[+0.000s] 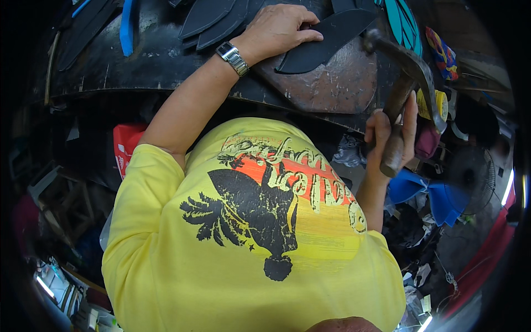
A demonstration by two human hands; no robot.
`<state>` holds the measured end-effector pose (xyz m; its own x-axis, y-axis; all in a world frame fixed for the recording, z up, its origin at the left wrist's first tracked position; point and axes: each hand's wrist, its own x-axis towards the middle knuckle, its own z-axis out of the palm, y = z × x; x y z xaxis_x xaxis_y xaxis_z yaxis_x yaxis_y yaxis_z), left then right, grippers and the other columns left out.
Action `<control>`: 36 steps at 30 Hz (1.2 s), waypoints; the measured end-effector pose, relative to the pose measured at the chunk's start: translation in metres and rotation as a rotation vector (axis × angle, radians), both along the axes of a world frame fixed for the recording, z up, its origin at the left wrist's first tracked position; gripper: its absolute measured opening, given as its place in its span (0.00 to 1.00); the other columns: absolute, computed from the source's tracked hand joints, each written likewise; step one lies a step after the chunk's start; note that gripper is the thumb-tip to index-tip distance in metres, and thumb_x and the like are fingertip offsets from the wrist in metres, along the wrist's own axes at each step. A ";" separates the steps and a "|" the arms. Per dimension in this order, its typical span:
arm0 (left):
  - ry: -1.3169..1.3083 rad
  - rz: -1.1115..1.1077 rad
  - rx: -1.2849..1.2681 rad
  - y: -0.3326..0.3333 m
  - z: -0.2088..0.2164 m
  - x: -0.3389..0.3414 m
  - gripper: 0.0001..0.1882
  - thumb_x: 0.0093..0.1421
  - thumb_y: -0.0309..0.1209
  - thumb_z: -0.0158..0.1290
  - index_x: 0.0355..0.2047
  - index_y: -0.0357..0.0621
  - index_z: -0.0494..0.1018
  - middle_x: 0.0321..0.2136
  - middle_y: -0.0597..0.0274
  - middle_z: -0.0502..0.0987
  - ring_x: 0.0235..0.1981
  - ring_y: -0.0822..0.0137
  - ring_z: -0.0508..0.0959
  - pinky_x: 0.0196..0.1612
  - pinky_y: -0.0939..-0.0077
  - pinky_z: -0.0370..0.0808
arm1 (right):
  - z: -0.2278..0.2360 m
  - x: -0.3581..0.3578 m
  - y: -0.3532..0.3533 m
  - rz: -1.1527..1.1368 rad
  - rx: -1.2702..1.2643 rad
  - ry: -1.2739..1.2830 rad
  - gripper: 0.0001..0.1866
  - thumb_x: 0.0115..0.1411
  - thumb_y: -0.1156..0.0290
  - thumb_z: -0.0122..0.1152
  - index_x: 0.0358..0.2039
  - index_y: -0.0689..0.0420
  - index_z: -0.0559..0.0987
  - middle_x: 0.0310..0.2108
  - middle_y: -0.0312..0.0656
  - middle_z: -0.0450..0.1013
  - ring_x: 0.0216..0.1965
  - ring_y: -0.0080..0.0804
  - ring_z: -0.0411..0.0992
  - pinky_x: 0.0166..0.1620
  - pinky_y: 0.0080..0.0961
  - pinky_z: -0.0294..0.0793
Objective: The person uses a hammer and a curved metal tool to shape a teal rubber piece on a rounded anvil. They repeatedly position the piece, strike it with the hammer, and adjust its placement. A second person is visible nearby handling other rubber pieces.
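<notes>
My left hand (283,29), with a metal-banded watch on the wrist, is at the far edge of the view. Its thumb and curled fingers hold a black sole-shaped sheet (334,43) against a worn brown slab (338,83). To the right, my right hand (408,130) is closed around the wooden handle of a hammer (414,63). The hammer's long curved metal head is raised near the slab's right side. A rounded wooden end shows below the fingers; I cannot tell if it belongs to the same handle.
More black sole-shaped sheets (213,22) lie on the dark bench (149,69), left of my left hand. Beside them is a blue strip (126,30). Teal pieces (402,25) are at the far right. A fan (473,180) and blue sheets (412,188) are to the right.
</notes>
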<state>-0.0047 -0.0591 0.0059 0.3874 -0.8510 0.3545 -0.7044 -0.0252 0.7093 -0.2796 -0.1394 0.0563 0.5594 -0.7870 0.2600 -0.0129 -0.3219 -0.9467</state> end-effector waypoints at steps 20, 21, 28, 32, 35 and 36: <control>0.295 0.051 -0.081 -0.003 -0.007 0.001 0.16 0.62 0.37 0.63 0.46 0.40 0.82 0.38 0.55 0.85 0.34 0.68 0.84 0.39 0.76 0.79 | -0.034 -0.010 -0.076 -0.264 -0.611 0.339 0.25 0.58 0.81 0.69 0.57 0.54 0.80 0.47 0.48 0.80 0.45 0.39 0.78 0.50 0.33 0.77; 0.283 0.106 -0.107 -0.003 -0.006 0.001 0.17 0.64 0.35 0.64 0.47 0.36 0.82 0.38 0.58 0.85 0.35 0.74 0.83 0.38 0.81 0.78 | -0.039 0.001 -0.069 -0.207 -0.622 0.280 0.24 0.60 0.81 0.68 0.57 0.54 0.80 0.47 0.44 0.79 0.45 0.34 0.77 0.50 0.29 0.76; 0.776 0.095 -0.256 -0.033 0.011 0.009 0.22 0.64 0.33 0.64 0.53 0.30 0.78 0.36 0.61 0.85 0.34 0.79 0.81 0.38 0.84 0.78 | -0.066 0.046 -0.040 0.091 -0.560 0.150 0.20 0.53 0.81 0.72 0.48 0.58 0.81 0.36 0.46 0.78 0.35 0.39 0.76 0.42 0.32 0.75; 0.711 0.015 -0.263 -0.082 0.020 0.010 0.28 0.62 0.35 0.66 0.56 0.27 0.75 0.34 0.59 0.85 0.32 0.77 0.81 0.37 0.81 0.79 | -0.063 0.044 -0.043 0.083 -0.585 0.148 0.21 0.54 0.83 0.70 0.49 0.58 0.81 0.34 0.43 0.77 0.33 0.35 0.74 0.40 0.28 0.73; 0.621 -0.002 -0.194 -0.124 0.025 0.008 0.33 0.60 0.38 0.66 0.58 0.27 0.72 0.35 0.54 0.85 0.33 0.70 0.83 0.38 0.76 0.80 | -0.062 0.045 -0.042 0.067 -0.635 0.138 0.21 0.54 0.84 0.69 0.49 0.57 0.81 0.34 0.42 0.76 0.33 0.34 0.75 0.40 0.26 0.73; 0.587 0.018 -0.116 -0.132 0.026 0.005 0.34 0.60 0.40 0.66 0.59 0.27 0.72 0.36 0.50 0.85 0.34 0.65 0.85 0.39 0.72 0.80 | -0.062 0.047 -0.041 0.062 -0.626 0.140 0.21 0.54 0.84 0.69 0.49 0.57 0.81 0.34 0.42 0.76 0.34 0.34 0.75 0.41 0.27 0.73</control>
<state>0.0006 -0.1914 0.0320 0.5608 -0.8110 0.1666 -0.1937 0.0671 0.9788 -0.2328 -0.1805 -0.0058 0.6613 -0.4752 0.5804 -0.0863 -0.8168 -0.5705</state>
